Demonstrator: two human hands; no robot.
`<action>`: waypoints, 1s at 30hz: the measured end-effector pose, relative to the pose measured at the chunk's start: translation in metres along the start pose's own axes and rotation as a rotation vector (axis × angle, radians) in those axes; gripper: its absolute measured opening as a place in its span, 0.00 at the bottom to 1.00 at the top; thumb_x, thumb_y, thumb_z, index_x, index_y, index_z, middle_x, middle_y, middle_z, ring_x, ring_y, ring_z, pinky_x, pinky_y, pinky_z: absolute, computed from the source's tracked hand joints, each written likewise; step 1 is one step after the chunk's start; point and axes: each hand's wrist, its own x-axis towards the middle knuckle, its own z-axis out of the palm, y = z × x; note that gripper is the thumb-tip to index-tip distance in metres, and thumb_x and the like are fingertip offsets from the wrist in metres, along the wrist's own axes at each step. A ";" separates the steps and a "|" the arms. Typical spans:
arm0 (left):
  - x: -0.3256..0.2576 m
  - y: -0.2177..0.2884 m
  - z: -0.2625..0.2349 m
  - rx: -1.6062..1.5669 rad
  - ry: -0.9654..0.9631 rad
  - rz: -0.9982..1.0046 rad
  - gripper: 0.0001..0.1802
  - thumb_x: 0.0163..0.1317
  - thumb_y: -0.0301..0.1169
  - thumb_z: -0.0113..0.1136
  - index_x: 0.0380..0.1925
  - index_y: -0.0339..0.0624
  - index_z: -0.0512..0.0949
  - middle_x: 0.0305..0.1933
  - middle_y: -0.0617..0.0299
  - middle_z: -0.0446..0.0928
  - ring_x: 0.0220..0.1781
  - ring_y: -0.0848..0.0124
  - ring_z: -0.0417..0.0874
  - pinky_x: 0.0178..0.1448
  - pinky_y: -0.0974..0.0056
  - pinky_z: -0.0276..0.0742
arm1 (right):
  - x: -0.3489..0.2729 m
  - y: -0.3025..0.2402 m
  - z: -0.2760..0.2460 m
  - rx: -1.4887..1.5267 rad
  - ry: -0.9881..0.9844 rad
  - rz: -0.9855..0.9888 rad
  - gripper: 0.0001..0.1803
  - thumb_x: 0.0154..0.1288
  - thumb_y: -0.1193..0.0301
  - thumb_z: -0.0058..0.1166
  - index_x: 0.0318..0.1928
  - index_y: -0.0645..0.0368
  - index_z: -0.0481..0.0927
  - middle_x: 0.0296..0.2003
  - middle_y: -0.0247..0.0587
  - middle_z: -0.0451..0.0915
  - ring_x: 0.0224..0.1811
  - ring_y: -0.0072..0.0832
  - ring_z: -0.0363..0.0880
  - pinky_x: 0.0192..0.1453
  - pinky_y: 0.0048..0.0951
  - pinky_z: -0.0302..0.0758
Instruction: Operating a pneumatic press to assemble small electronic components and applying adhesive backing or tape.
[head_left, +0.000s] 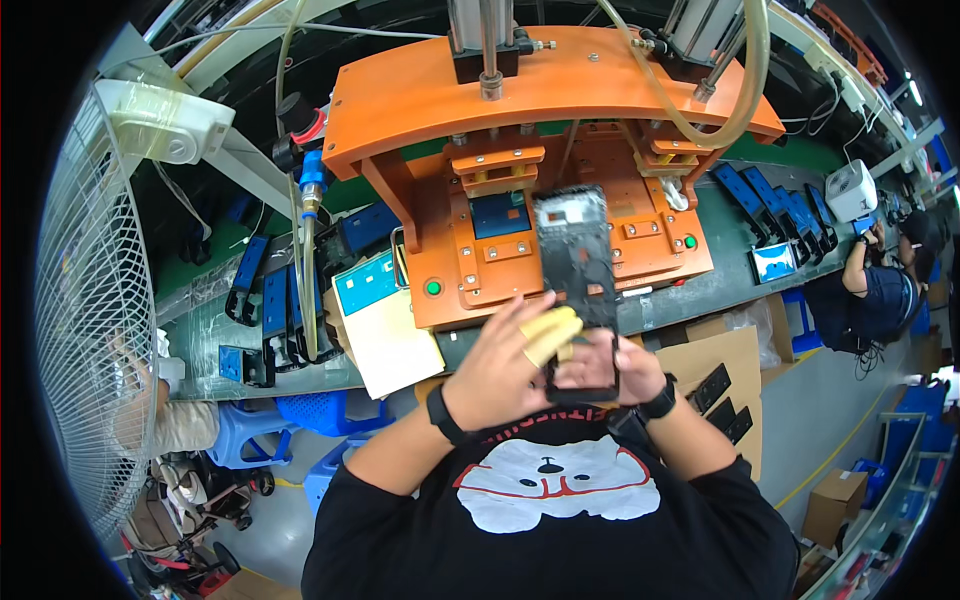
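Observation:
A black phone-shaped frame point(578, 262) with cut-outs at its top and an open window low down is held upright in front of my chest. My right hand point(640, 372) grips its lower right edge, and some of its fingers show through the window. My left hand point(500, 358) is at the frame's lower left side, its fingers bent over the edge. Yellow finger covers point(551, 335) sit on its fingers. Behind the frame stands an orange press point(550, 95) with two stations; a dark blue plate point(500, 215) lies in the left one.
Blue-and-black holders point(250, 265) stand on the green bench at left, more holders point(765, 200) at right. Yellow paper point(395, 345) lies by the press. A caged fan point(95, 310) is far left. Black pieces point(712, 387) lie on cardboard. Another person point(880, 290) sits at right.

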 end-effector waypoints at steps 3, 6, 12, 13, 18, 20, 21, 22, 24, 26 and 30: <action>0.009 -0.018 -0.025 0.043 0.114 -0.029 0.40 0.48 0.40 0.82 0.62 0.42 0.76 0.63 0.51 0.79 0.70 0.50 0.76 0.75 0.43 0.68 | 0.034 -0.014 0.011 0.013 0.052 -0.017 0.31 0.77 0.57 0.53 0.72 0.61 0.64 0.66 0.58 0.73 0.66 0.52 0.77 0.64 0.49 0.80; 0.023 -0.044 -0.052 0.263 0.127 -0.062 0.37 0.52 0.40 0.79 0.61 0.41 0.76 0.63 0.50 0.79 0.68 0.50 0.77 0.74 0.45 0.67 | 0.050 -0.019 0.023 -0.217 0.314 -0.132 0.20 0.83 0.62 0.43 0.64 0.63 0.70 0.56 0.57 0.81 0.56 0.46 0.86 0.39 0.31 0.87; 0.044 -0.065 -0.083 0.484 -0.143 -0.085 0.40 0.50 0.44 0.78 0.62 0.40 0.76 0.65 0.49 0.76 0.66 0.47 0.75 0.75 0.45 0.65 | 0.012 -0.001 0.009 -0.377 0.399 -0.098 0.18 0.82 0.67 0.43 0.63 0.63 0.73 0.49 0.52 0.85 0.44 0.37 0.89 0.37 0.27 0.86; 0.044 -0.060 -0.084 0.436 -0.184 -0.120 0.42 0.50 0.46 0.78 0.64 0.40 0.75 0.65 0.49 0.76 0.66 0.46 0.75 0.76 0.45 0.64 | 0.006 0.002 0.008 -0.414 0.447 -0.095 0.16 0.81 0.68 0.47 0.61 0.63 0.76 0.48 0.49 0.85 0.43 0.34 0.89 0.37 0.26 0.86; 0.042 -0.058 -0.089 0.317 -0.308 -0.248 0.46 0.52 0.51 0.77 0.68 0.40 0.72 0.68 0.47 0.73 0.69 0.44 0.73 0.78 0.46 0.62 | -0.007 0.015 -0.009 -0.428 0.490 -0.034 0.16 0.79 0.69 0.50 0.61 0.63 0.77 0.48 0.46 0.85 0.42 0.30 0.88 0.40 0.26 0.84; 0.030 -0.057 -0.088 0.359 -0.098 -0.128 0.46 0.52 0.51 0.77 0.68 0.39 0.72 0.70 0.45 0.72 0.71 0.45 0.72 0.77 0.47 0.63 | -0.010 0.021 -0.012 -0.565 0.493 -0.024 0.16 0.79 0.70 0.51 0.61 0.63 0.77 0.49 0.44 0.86 0.44 0.27 0.87 0.43 0.26 0.83; 0.013 -0.061 -0.085 0.304 0.042 -0.146 0.40 0.56 0.45 0.75 0.66 0.39 0.74 0.69 0.43 0.73 0.73 0.45 0.71 0.78 0.46 0.62 | -0.013 0.020 -0.010 -0.564 0.489 -0.015 0.16 0.79 0.70 0.51 0.61 0.63 0.77 0.49 0.44 0.86 0.44 0.27 0.87 0.43 0.26 0.83; -0.014 -0.068 -0.080 0.282 0.143 -0.195 0.36 0.58 0.41 0.73 0.65 0.38 0.75 0.68 0.43 0.74 0.72 0.45 0.71 0.77 0.45 0.62 | -0.015 0.019 -0.006 -0.628 0.466 -0.042 0.16 0.79 0.70 0.51 0.61 0.63 0.76 0.50 0.43 0.86 0.45 0.26 0.86 0.45 0.25 0.82; -0.053 -0.071 -0.070 0.345 0.218 -0.237 0.28 0.61 0.31 0.66 0.63 0.37 0.76 0.66 0.43 0.75 0.72 0.47 0.72 0.76 0.47 0.63 | -0.018 0.018 -0.010 -0.692 0.439 -0.073 0.17 0.78 0.72 0.52 0.62 0.63 0.76 0.51 0.41 0.85 0.48 0.24 0.85 0.49 0.24 0.79; -0.069 -0.070 -0.060 0.412 0.107 -0.327 0.29 0.62 0.28 0.64 0.64 0.35 0.74 0.67 0.43 0.75 0.72 0.48 0.72 0.76 0.51 0.65 | -0.013 0.019 -0.018 -0.709 0.462 -0.082 0.17 0.78 0.71 0.51 0.62 0.64 0.76 0.51 0.45 0.86 0.47 0.27 0.86 0.49 0.28 0.81; -0.079 -0.063 -0.053 0.038 0.271 -0.418 0.37 0.62 0.27 0.65 0.71 0.32 0.65 0.71 0.42 0.71 0.72 0.49 0.72 0.77 0.53 0.63 | 0.013 0.022 -0.018 -0.708 0.406 -0.023 0.17 0.77 0.72 0.53 0.62 0.63 0.76 0.50 0.41 0.85 0.48 0.23 0.83 0.53 0.26 0.79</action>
